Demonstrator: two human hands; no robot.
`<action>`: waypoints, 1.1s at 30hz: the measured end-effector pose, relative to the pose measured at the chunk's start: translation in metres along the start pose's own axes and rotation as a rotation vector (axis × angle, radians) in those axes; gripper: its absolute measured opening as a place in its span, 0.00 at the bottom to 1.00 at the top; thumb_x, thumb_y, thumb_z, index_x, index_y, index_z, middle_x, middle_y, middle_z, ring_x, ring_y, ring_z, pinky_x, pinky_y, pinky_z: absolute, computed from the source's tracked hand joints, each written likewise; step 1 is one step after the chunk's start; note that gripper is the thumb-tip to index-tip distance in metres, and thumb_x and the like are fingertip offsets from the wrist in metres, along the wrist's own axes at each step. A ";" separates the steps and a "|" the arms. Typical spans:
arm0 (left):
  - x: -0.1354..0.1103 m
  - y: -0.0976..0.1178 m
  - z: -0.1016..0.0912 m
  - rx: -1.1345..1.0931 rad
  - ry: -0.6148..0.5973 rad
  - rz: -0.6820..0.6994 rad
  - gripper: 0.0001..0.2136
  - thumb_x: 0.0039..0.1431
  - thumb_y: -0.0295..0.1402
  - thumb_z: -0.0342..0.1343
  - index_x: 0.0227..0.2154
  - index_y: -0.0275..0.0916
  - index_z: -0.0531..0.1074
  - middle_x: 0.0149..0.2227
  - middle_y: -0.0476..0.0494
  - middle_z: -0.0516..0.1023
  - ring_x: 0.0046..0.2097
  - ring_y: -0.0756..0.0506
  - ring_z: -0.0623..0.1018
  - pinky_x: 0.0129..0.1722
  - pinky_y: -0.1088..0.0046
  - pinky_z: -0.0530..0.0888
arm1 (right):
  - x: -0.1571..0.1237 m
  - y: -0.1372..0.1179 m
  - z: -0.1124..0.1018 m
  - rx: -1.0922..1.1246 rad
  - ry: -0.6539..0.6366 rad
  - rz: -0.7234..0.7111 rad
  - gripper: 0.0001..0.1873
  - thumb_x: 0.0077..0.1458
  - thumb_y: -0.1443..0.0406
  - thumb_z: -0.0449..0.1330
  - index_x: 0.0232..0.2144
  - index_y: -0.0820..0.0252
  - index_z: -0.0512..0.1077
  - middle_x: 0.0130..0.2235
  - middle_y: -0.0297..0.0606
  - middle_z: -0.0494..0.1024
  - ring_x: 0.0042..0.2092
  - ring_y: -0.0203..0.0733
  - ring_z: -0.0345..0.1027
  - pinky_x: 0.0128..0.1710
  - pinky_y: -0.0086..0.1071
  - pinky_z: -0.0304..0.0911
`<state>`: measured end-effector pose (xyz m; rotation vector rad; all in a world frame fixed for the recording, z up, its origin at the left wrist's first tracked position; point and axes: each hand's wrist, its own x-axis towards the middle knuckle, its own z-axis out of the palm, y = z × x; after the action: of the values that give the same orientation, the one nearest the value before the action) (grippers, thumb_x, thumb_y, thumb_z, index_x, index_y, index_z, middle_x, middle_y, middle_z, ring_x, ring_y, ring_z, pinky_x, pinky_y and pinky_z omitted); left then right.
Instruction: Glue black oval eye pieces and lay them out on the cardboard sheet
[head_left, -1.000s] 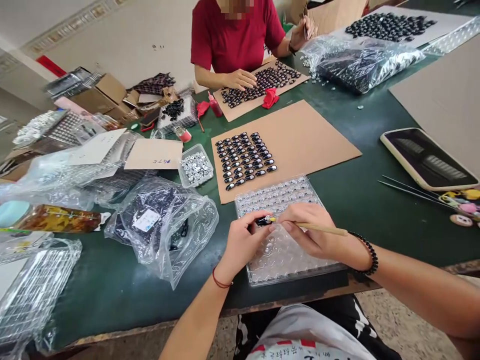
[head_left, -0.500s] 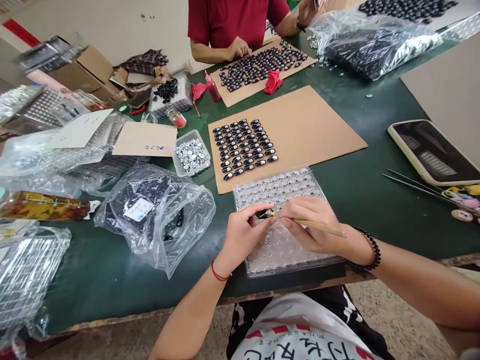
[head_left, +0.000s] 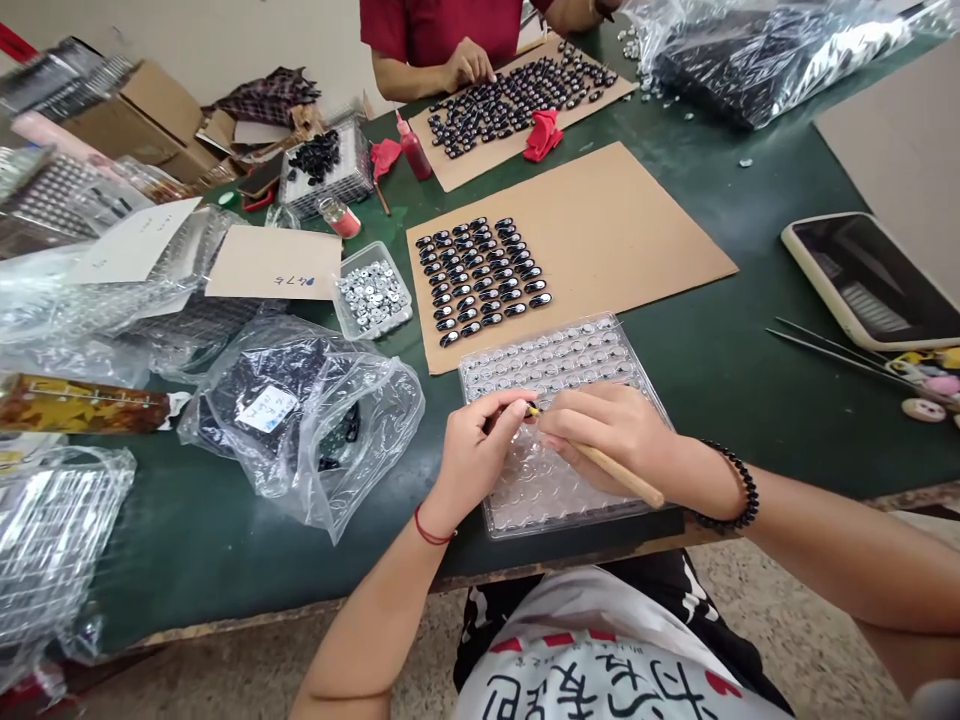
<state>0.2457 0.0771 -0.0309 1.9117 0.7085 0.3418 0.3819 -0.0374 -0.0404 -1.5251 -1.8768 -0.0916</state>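
My left hand (head_left: 476,450) and my right hand (head_left: 611,430) meet over a clear plastic blister tray (head_left: 559,365) at the table's near edge. In my right hand is a thin wooden stick (head_left: 619,475), its yellow tip pointing left at my left fingertips. My left fingers are pinched together around something small and dark; it is mostly hidden. Beyond the tray lies a brown cardboard sheet (head_left: 622,220) carrying rows of several small black oval pieces (head_left: 480,280).
A small clear box of silvery pieces (head_left: 373,297) and plastic bags (head_left: 300,410) lie to the left. A tablet (head_left: 870,280) and tweezers (head_left: 825,350) are on the right. Across the table a person in a red shirt (head_left: 442,25) works over another cardboard sheet (head_left: 517,95).
The view has tilted down, so everything sits higher in frame. My right hand has tipped the stick more steeply. The dark piece in my left fingers is now more hidden.
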 end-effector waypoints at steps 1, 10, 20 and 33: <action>0.000 0.000 0.000 0.012 0.008 -0.008 0.13 0.57 0.38 0.50 0.37 0.37 0.75 0.30 0.46 0.77 0.28 0.50 0.71 0.28 0.76 0.66 | 0.001 -0.001 0.000 -0.019 -0.005 -0.011 0.04 0.56 0.68 0.51 0.30 0.61 0.65 0.29 0.34 0.70 0.26 0.33 0.59 0.25 0.29 0.53; 0.003 -0.005 0.002 0.036 0.078 0.075 0.08 0.58 0.32 0.49 0.35 0.37 0.72 0.31 0.47 0.76 0.29 0.52 0.72 0.29 0.78 0.68 | 0.003 -0.005 0.000 0.116 -0.051 0.086 0.08 0.59 0.67 0.49 0.33 0.62 0.68 0.32 0.37 0.72 0.29 0.34 0.62 0.27 0.29 0.56; -0.006 -0.001 0.005 -0.145 0.035 0.030 0.08 0.58 0.36 0.51 0.37 0.39 0.71 0.30 0.47 0.75 0.22 0.53 0.69 0.30 0.75 0.69 | 0.014 0.017 -0.006 1.510 0.081 0.732 0.17 0.58 0.56 0.49 0.29 0.63 0.69 0.18 0.29 0.65 0.17 0.27 0.56 0.14 0.23 0.51; -0.007 -0.006 0.007 -0.155 0.057 -0.011 0.08 0.60 0.36 0.48 0.37 0.39 0.68 0.27 0.48 0.71 0.27 0.51 0.71 0.26 0.77 0.66 | 0.017 0.019 -0.005 1.338 0.148 0.711 0.17 0.60 0.58 0.45 0.24 0.60 0.62 0.21 0.30 0.62 0.23 0.31 0.58 0.24 0.27 0.57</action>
<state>0.2421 0.0695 -0.0394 1.7570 0.7094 0.4329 0.3996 -0.0197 -0.0341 -1.0002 -0.7498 1.1000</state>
